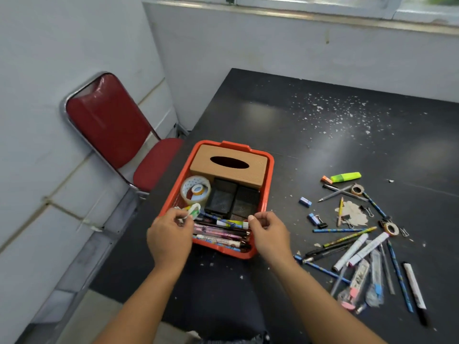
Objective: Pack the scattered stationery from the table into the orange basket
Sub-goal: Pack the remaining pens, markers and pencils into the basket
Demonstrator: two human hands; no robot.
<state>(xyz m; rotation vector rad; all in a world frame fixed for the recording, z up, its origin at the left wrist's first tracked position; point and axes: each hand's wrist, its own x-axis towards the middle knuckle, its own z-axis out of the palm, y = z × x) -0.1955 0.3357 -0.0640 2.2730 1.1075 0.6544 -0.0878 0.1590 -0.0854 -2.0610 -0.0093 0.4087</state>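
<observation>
Stationery point(357, 247) waited; left hand point(169, 234) pinched a correction-tape dispenser point(194, 211) (right hand's point(267, 232) fingers curled, empty) over the orange basket point(269, 175): release low.

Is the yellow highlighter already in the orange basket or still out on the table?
Out. The yellow highlighter lies on the table, right of the orange basket.

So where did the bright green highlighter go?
In the head view the green highlighter lies on the black table, right of the orange basket, at the far end of the scattered pile, beside a small orange eraser.
</observation>
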